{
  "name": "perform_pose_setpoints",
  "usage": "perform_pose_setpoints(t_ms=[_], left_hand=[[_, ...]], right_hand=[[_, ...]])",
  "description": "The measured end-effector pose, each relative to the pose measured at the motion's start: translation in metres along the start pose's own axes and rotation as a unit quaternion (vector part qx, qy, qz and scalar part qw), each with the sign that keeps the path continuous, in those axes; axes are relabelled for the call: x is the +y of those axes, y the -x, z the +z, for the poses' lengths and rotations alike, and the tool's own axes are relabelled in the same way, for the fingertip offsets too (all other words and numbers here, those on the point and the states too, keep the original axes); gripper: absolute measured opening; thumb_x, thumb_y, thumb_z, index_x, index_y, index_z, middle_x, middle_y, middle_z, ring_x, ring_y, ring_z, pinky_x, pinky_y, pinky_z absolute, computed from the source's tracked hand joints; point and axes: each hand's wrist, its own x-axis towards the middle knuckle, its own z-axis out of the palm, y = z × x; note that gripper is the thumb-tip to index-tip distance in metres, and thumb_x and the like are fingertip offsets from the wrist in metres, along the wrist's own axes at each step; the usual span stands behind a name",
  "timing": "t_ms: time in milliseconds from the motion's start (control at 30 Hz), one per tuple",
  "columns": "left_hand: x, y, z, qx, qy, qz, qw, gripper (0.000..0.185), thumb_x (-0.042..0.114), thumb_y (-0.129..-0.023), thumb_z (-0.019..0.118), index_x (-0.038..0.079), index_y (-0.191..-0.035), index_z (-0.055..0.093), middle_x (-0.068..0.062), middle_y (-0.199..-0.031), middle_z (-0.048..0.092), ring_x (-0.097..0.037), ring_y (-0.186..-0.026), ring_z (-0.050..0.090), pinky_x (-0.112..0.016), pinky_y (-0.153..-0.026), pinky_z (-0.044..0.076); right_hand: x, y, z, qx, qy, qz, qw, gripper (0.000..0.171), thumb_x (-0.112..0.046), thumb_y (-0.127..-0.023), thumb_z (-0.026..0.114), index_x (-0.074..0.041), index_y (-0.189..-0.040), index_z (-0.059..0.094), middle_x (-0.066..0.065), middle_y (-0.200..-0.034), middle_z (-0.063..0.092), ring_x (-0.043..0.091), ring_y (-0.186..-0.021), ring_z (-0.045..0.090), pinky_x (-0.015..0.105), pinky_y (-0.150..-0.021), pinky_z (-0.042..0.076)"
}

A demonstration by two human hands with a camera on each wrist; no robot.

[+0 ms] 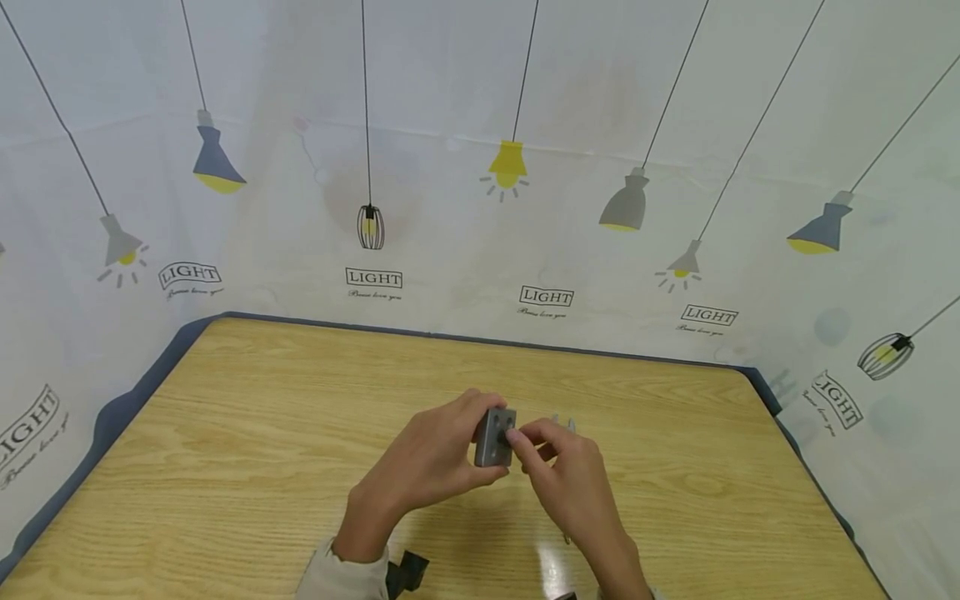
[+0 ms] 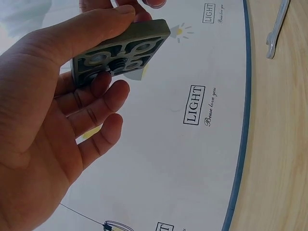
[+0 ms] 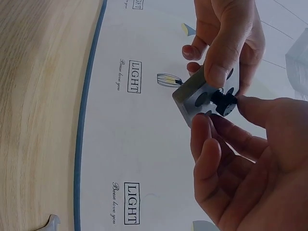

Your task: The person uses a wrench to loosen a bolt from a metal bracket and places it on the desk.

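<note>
While left hand (image 1: 431,462) grips grey square block (image 1: 494,437), right hand (image 1: 566,475) pinches its black knob (image 3: 224,102).

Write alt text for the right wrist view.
A left hand holds a small grey block while the right hand pinches a black knob on its face. Behind them hangs a white lamp-print curtain, with a wooden table alongside.
</note>
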Motion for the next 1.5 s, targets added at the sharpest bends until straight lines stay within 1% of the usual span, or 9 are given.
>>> perform_pose_setpoints(t_ms=[233, 400, 633, 867, 1067, 1233, 1500], left_hand=[[-0.0003, -0.0004, 0.0005, -0.001, -0.005, 0.005, 1.0000, 0.062, 0.031, -0.078, 0.085, 0.012, -0.129, 0.054, 0.004, -0.114, 0.061, -0.004, -0.087, 0.061, -0.023, -0.074, 0.053], [-0.0002, -0.0003, 0.0002, 0.001, -0.009, 0.006, 0.9999, 0.061, 0.031, -0.078, 0.085, 0.013, -0.128, 0.055, 0.004, -0.113, 0.061, -0.003, -0.085, 0.060, -0.023, -0.073, 0.053], [0.0004, -0.0007, -0.0003, 0.000, -0.010, 0.003, 0.9999, 0.060, 0.032, -0.079, 0.085, 0.013, -0.127, 0.055, 0.005, -0.115, 0.061, -0.003, -0.087, 0.061, -0.024, -0.074, 0.053], [0.0007, -0.0008, -0.0010, -0.003, -0.010, 0.001, 0.9999, 0.060, 0.032, -0.079, 0.085, 0.013, -0.128, 0.055, 0.004, -0.115, 0.061, -0.004, -0.087, 0.061, -0.024, -0.074, 0.053], [0.0003, -0.0008, -0.0006, 0.001, -0.011, 0.007, 0.9999, 0.060, 0.031, -0.078, 0.085, 0.014, -0.127, 0.056, 0.005, -0.114, 0.061, -0.003, -0.086, 0.060, -0.023, -0.073, 0.053], [0.0005, -0.0005, -0.0006, 0.001, -0.012, 0.004, 0.9999, 0.061, 0.032, -0.078, 0.086, 0.013, -0.127, 0.056, 0.005, -0.114, 0.062, -0.003, -0.087, 0.060, -0.023, -0.074, 0.053], [0.0013, -0.0007, -0.0008, 0.001, -0.009, 0.001, 1.0000, 0.060, 0.033, -0.078, 0.085, 0.014, -0.126, 0.056, 0.007, -0.106, 0.067, -0.001, -0.084, 0.061, -0.023, -0.073, 0.053]], right_hand=[[-0.0008, 0.0011, 0.0008, -0.010, -0.002, -0.013, 1.000, 0.011, -0.025, -0.096, 0.066, -0.019, -0.093, 0.074, -0.005, -0.086, 0.071, 0.008, -0.071, 0.065, 0.022, -0.060, 0.051], [-0.0013, 0.0008, 0.0005, -0.010, 0.004, -0.018, 1.000, 0.009, -0.024, -0.096, 0.067, -0.019, -0.093, 0.074, -0.005, -0.086, 0.072, 0.009, -0.072, 0.066, 0.021, -0.061, 0.051], [-0.0015, 0.0008, -0.0003, -0.013, -0.005, -0.027, 1.000, 0.005, -0.020, -0.094, 0.069, -0.018, -0.096, 0.074, -0.005, -0.087, 0.072, 0.009, -0.072, 0.067, 0.021, -0.060, 0.052], [-0.0005, 0.0009, -0.0005, -0.011, -0.004, -0.037, 0.999, 0.007, -0.020, -0.093, 0.071, -0.018, -0.098, 0.074, -0.006, -0.087, 0.072, 0.009, -0.072, 0.067, 0.021, -0.061, 0.052], [-0.0009, 0.0005, -0.0008, -0.007, 0.000, -0.046, 0.999, 0.007, -0.018, -0.092, 0.072, -0.017, -0.099, 0.074, -0.005, -0.085, 0.072, 0.008, -0.071, 0.067, 0.020, -0.060, 0.052], [-0.0009, 0.0009, -0.0011, -0.006, -0.001, -0.051, 0.999, 0.008, -0.016, -0.091, 0.073, -0.017, -0.099, 0.074, -0.006, -0.084, 0.071, 0.007, -0.071, 0.066, 0.020, -0.060, 0.052], [-0.0019, 0.0015, -0.0013, -0.005, 0.001, -0.056, 0.998, 0.010, -0.015, -0.090, 0.073, -0.016, -0.100, 0.074, -0.006, -0.085, 0.070, 0.006, -0.070, 0.065, 0.020, -0.059, 0.052]])
